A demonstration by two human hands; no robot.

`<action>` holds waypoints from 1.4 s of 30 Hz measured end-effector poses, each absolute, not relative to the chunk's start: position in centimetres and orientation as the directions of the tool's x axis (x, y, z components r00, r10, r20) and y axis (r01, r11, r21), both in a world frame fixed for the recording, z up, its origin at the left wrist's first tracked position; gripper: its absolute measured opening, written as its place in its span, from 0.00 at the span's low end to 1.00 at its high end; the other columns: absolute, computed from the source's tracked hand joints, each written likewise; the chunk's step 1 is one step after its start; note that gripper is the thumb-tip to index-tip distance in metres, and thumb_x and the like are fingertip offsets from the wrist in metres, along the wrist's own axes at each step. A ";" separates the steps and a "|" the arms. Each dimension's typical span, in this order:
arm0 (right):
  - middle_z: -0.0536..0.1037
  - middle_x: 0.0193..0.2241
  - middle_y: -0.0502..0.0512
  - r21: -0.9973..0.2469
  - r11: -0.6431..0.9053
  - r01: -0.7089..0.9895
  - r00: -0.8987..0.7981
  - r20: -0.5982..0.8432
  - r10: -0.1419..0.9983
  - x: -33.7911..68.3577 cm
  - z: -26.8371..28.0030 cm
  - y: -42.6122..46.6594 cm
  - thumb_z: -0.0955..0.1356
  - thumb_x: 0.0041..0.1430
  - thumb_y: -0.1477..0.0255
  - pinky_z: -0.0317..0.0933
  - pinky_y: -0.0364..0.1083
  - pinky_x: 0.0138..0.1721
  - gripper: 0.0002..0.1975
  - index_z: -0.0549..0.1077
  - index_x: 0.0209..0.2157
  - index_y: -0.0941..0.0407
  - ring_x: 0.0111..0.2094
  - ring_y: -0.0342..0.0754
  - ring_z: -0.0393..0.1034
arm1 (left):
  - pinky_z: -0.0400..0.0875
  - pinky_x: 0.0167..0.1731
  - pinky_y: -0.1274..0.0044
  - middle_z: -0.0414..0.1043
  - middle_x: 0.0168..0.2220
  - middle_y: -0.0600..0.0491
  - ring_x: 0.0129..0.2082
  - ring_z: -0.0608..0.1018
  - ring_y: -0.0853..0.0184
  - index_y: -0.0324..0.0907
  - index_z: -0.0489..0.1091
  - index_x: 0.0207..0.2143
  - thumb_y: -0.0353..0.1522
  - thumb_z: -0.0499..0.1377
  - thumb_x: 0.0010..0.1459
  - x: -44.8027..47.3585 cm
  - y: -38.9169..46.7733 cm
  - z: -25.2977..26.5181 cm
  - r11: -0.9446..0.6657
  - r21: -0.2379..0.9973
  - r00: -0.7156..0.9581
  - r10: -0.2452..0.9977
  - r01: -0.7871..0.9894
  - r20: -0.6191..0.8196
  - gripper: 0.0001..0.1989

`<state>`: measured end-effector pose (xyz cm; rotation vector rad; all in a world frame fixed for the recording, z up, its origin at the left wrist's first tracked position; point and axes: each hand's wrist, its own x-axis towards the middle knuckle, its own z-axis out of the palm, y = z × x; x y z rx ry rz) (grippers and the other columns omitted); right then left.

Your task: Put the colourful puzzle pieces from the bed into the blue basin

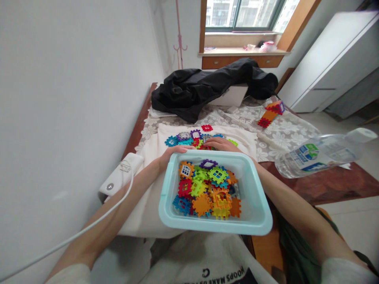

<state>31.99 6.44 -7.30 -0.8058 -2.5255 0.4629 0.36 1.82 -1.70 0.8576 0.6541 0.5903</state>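
A light blue plastic bin point(254, 205) sits close in front of my body. Inside it lie several toothed square building blocks point(203, 204) in orange, yellow, green, red and blue, some with window frames. My left hand point(177, 150) grips the bin's far left rim. Beyond the far rim, my right hand point(223, 145) reaches over a spread of more building blocks point(185, 135) on a white cloth, its fingers stretched out on top of them. The bin hides part of that spread. A red block point(207, 128) lies just behind the others.
An orange and red block assembly point(269, 114) stands at the table's far right. A clear plastic bottle point(319, 154) is on the right edge. White power strip point(121, 175) with a cable lies at left. Black fabric point(204, 85) covers a white box point(229, 96) at the back.
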 end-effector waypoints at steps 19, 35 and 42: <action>0.80 0.56 0.64 -0.325 0.747 0.580 -0.695 0.281 0.662 32.2 -6.6 6.5 0.74 0.65 0.60 0.63 0.61 0.62 0.23 0.79 0.58 0.52 0.58 0.64 0.71 | 0.78 0.37 0.69 0.86 0.34 0.40 0.42 0.86 0.44 0.37 0.82 0.47 0.41 0.69 0.51 1.2 1.0 -0.4 0.503 0.819 0.661 0.718 -0.275 -0.218 0.23; 0.84 0.52 0.58 -0.404 0.746 0.529 -0.697 0.294 0.654 30.9 -4.2 4.2 0.68 0.71 0.61 0.66 0.62 0.62 0.14 0.80 0.53 0.46 0.55 0.60 0.77 | 0.79 0.40 0.67 0.87 0.40 0.40 0.46 0.85 0.41 0.36 0.82 0.51 0.41 0.68 0.50 2.0 0.5 0.5 0.471 0.841 0.632 0.744 -0.268 -0.215 0.27; 0.84 0.49 0.60 -0.453 0.687 0.568 -0.588 0.360 0.724 31.2 -5.7 5.1 0.66 0.73 0.62 0.71 0.56 0.54 0.14 0.81 0.49 0.50 0.50 0.57 0.79 | 0.78 0.44 0.67 0.87 0.39 0.41 0.47 0.85 0.41 0.36 0.81 0.49 0.42 0.66 0.52 1.8 0.4 0.1 0.461 0.849 0.550 0.792 -0.257 -0.264 0.26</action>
